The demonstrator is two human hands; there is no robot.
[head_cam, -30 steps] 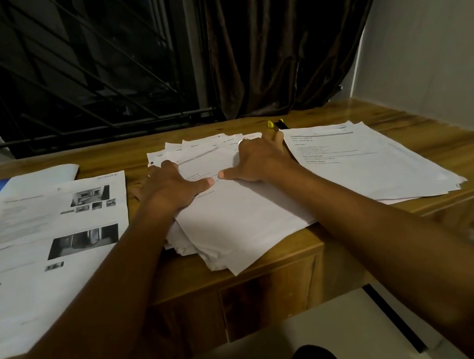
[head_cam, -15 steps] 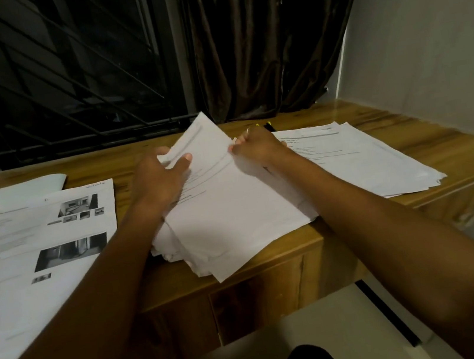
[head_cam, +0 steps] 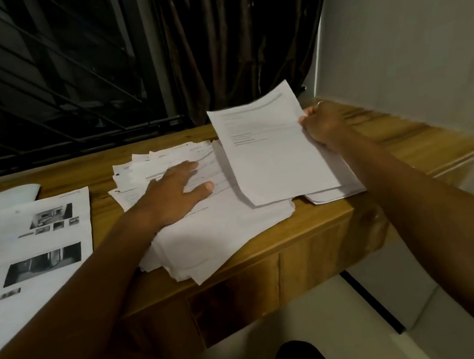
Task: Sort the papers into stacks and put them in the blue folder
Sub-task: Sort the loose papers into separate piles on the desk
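Far left lay photo-printed stack. I had left hand flat, pressing middle pile; right hand pinched one sheet by its right edge, raised near right stack. Paper looked light, floppy; edge pinch seemed right.

A printed sheet is pinched at its right edge by the right hand and held tilted above the desk. Just below the grip, a flat stack is partly covered by it. Left of the grip, a loose pile is pressed under the flat left hand, and farther left pages with photos are spread.
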